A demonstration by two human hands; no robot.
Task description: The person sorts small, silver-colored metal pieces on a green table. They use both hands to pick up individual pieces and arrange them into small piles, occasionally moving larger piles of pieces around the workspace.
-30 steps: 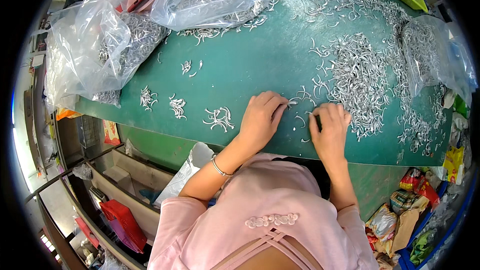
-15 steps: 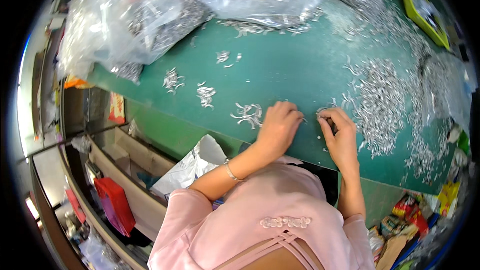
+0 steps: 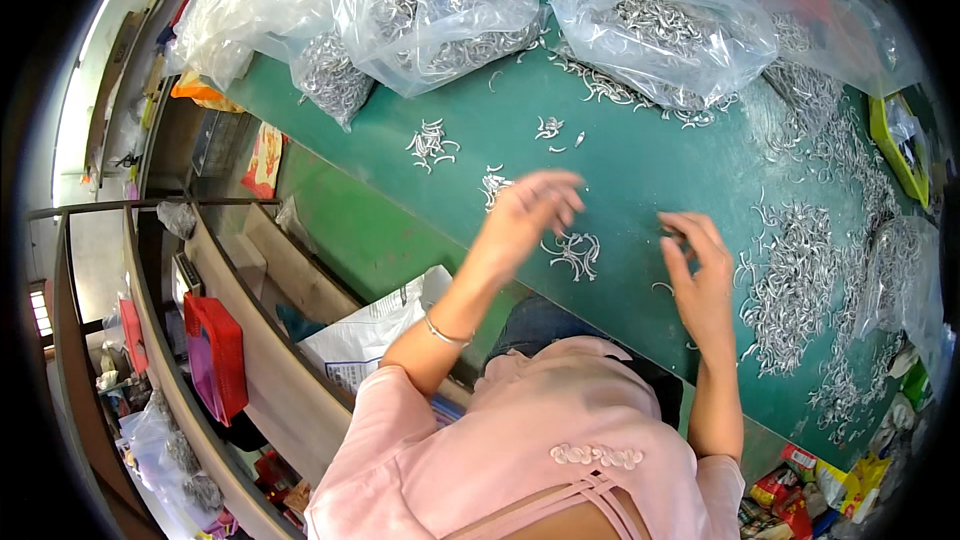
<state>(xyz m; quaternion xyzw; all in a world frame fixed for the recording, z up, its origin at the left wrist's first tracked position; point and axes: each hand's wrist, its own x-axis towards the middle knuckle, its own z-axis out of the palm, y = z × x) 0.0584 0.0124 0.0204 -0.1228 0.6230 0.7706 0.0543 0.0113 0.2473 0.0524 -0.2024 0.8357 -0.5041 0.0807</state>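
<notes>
Sorting step, mid-cycle: small curved silver metal hooks being pulled from bulk and dropped into little counted clusters on the green work mat (image 3: pixel 640 155).

Left hand (image 3: pixel 530 210), centre of frame, is raised just above the mat and motion-blurred; fingers look loosely spread, and I cannot tell whether it carries anything. It sits right beside the small cluster of hooks (image 3: pixel 577 252) at frame centre, with another cluster (image 3: pixel 494 185) partly hidden behind it.

Right hand (image 3: pixel 700 275), right of centre, has thumb and fingertips drawn together in a pinch near the top of the hand, apparently on one or a few hooks (too small to confirm a count).

Feed stock: the big loose heap of silver hooks (image 3: pixel 790 285) lies just right of the right hand, spreading toward the right edge. More finished clusters (image 3: pixel 432 143) sit upper left of centre. Clear plastic bags filled with hooks (image 3: pixel 665 30) line the top of the frame.

My read: the right hand is picking and the left is placing or squaring off a cluster. The next move calls for a fine pinch to separate tangled hooks from the heap, then a clean drop clear of neighbouring clusters so they don't merge.
</notes>
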